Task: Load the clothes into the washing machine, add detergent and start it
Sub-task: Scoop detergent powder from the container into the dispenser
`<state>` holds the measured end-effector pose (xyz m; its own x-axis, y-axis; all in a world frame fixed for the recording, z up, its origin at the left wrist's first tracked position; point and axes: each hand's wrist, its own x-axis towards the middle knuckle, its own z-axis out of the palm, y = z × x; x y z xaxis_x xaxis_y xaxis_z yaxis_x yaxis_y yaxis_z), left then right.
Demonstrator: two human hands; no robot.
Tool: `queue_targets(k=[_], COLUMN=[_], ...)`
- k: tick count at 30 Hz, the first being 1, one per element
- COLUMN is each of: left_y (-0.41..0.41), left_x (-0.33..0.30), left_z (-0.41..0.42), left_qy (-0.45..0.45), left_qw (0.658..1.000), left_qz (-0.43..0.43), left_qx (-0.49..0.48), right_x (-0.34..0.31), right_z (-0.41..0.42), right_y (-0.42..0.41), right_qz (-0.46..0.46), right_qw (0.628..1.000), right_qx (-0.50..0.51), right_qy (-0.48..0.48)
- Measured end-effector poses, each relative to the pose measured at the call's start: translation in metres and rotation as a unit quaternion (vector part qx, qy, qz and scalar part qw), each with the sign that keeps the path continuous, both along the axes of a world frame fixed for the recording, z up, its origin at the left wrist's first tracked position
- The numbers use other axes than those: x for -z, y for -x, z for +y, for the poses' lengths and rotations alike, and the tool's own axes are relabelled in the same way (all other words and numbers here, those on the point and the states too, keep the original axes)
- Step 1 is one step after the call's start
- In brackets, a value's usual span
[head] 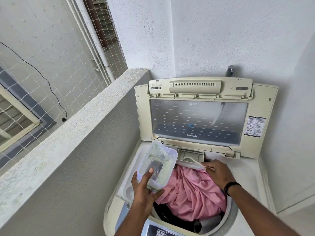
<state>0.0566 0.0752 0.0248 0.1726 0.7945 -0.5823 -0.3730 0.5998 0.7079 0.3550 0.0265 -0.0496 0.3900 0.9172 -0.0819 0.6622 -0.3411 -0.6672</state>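
Observation:
A cream top-loading washing machine (265,178) stands in the corner with its lid (198,121) raised against the wall. The drum holds pink cloth (190,196) over dark clothes (172,217). My left hand (144,189) grips a clear plastic detergent container (157,165), tilted, above the drum's left rim. My right hand (217,172) pinches a thin white scoop (194,162) over the pulled-out detergent drawer (190,155) at the drum's back edge. A black band sits on my right wrist.
A grey parapet wall (81,126) runs along the left, topped by safety netting (51,53). A tap (231,69) juts from the white wall behind the machine. The control panel (158,230) lies at the front edge.

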Motion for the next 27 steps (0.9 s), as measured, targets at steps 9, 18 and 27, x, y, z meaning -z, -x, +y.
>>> queue_targets(k=[9,18,27], left_y=[0.002,0.006,0.005], left_x=[-0.002,-0.004,-0.010], left_z=[-0.002,-0.005,-0.011], left_qy=[-0.020,-0.034,-0.034], left_qw=[1.000,0.999,0.999], left_qz=[-0.001,-0.012,-0.011], left_qx=[0.023,0.027,0.028], right_x=[0.002,-0.006,-0.050], right_z=[0.004,-0.001,-0.002], right_y=[0.000,0.006,0.018], right_qz=[0.060,0.056,0.337], right_qw=[0.997,0.997,0.921], right_qx=[0.034,0.035,0.155], right_qy=[-0.045,-0.049,-0.118])
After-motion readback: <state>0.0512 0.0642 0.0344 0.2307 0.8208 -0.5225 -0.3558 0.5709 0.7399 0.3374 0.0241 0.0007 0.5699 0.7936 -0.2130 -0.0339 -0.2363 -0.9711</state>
